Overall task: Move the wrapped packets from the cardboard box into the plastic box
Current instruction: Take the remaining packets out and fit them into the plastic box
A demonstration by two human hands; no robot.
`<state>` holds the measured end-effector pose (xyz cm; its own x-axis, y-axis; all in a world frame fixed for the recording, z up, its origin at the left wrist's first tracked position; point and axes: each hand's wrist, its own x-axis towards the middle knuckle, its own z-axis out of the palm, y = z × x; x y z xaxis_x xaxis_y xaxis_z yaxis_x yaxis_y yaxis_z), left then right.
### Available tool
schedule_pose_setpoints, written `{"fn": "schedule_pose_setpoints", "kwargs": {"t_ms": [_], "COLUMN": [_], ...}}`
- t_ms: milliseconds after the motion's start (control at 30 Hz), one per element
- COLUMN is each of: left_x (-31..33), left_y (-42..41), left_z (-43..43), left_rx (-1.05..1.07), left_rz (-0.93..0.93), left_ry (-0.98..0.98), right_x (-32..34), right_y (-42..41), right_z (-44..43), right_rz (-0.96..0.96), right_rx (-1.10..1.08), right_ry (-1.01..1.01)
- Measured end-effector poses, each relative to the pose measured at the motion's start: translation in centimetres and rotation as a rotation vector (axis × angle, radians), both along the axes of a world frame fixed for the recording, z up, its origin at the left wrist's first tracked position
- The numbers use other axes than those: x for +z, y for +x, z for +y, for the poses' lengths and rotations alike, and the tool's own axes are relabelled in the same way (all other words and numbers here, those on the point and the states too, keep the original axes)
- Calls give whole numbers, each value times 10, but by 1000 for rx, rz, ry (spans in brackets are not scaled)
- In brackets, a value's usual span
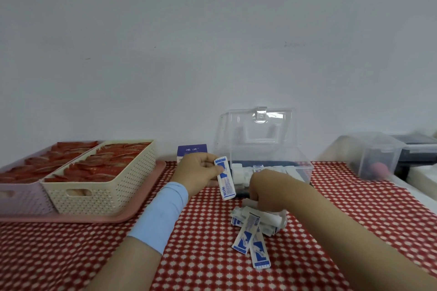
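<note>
The left hand (pixel 201 170) pinches one blue-and-white packet (pixel 224 178) upright, just in front of the small blue cardboard box (pixel 192 150). The right hand (pixel 272 190) curls down onto a packet pile (pixel 250 231) before the open plastic box (pixel 302 170); its grip I can't make out. Red checked tablecloth (pixel 71 255), bare white wall (pixel 212 30).

Beyond the left hand (pixel 201 169) and the right hand (pixel 268 188) we see a plain pale grey wall (pixel 212 42), evenly lit, with a few faint marks. Under them the table (pixel 201 267) wears a red cloth dotted white. Left of the left hand, a pink tray (pixel 132 216) carries a cream basket (pixel 106 198) and a lilac basket (pixel 23 201). Well right of the right hand stands a blurred clear tub (pixel 371 156).
</note>
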<state>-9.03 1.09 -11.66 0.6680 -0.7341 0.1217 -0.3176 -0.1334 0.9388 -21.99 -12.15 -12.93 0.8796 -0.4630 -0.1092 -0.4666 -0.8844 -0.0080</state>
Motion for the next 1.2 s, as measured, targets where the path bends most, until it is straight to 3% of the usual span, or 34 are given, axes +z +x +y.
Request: {"fn": "schedule_pose_setpoints", "kwargs": {"t_ms": [133, 233, 300, 367, 467, 700, 900, 1033, 1200], "left_x": [2, 3, 3, 2, 3, 1, 1, 2, 4], "left_y": [1, 6, 8, 6, -1, -7, -9, -9, -6], "left_z": [3, 5, 5, 3, -1, -4, -3, -2, -2], "left_rx": [40, 124, 141, 79, -78, -261, -331, -403, -321], "left_rz": [-30, -16, 38, 147, 366, 635, 716, 647, 617], "left_ry": [-3, -28, -49, -85, -190, -356, -453, -484, -573], "right_x": [10, 37, 50, 51, 41, 36, 40, 42, 42], "right_y": [0, -7, -11, -13, -7, -5, -5, -5, -4], "right_z": [-1, -6, -6, -1, 1, 2, 6, 10, 13], "right_rz": [-51, -373, -635, -781, -791, -849, -902, -862, -792], "right_rx": [-8, -10, -39, -62, -72, -44, -25, -48, -55], "right_ry": [6, 132, 390, 749, 917, 1142, 1234, 1410, 1519]}}
